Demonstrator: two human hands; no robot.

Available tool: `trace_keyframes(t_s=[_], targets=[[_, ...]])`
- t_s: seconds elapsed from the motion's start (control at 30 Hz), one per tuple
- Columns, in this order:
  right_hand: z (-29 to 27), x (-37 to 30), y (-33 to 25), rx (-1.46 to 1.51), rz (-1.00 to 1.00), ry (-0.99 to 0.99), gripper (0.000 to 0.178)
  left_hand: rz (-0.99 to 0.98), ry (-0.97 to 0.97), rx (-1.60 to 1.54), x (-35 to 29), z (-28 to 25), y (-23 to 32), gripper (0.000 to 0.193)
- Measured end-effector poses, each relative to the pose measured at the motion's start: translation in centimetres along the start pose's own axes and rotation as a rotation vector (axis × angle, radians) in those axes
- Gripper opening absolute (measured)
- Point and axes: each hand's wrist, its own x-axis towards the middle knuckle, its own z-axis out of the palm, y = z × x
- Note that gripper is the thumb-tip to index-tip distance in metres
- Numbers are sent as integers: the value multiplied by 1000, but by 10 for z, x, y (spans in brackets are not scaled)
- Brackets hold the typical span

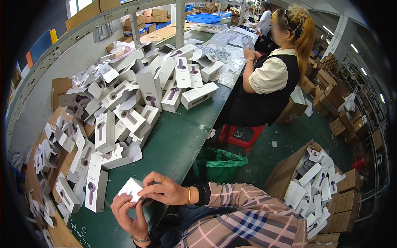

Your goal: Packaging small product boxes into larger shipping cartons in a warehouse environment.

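A small white carton (131, 187) is between my hands at the near edge of the green table, its end face up. My left hand (129, 215) grips it from the near left side, fingers curled round its lower part. The fingers of my right hand (166, 191) are bent and pressed on its right edge by the end face; what they pinch there is hidden. The rest of the carton is covered by my hands. Closest to it on the table, a white box with a purple device picture (96, 187) stands upright.
A heap of similar boxes (130, 120), some with flaps up, covers the table (175, 134) at left and back. A co-worker (269, 87) sits at the far right on a red stool (240, 136). A large cardboard box (285, 169) full of cartons stands right, near a green bag (225, 165).
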Motion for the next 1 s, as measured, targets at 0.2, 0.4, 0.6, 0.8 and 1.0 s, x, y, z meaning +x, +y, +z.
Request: trace_keyframes(t_s=[0.2,0.4,0.6,0.8,1.0], targets=[[1,-1,-1,5,6,-4,28,-7,10,-2,-1,-1,1,28],[-1,-4,0,3,10,6,28,-11,9,-16,-2,3,0,28],[0,-1,2,4,7,-3,28,-18,19,-18,-1,2,-1,28],[0,-3,2,1,6,-2,29,-27,22,-28,-3,3,-1,27],[1,-3,1,-9,1,-1,28,-26,23,-33,-4,3,-2,27]])
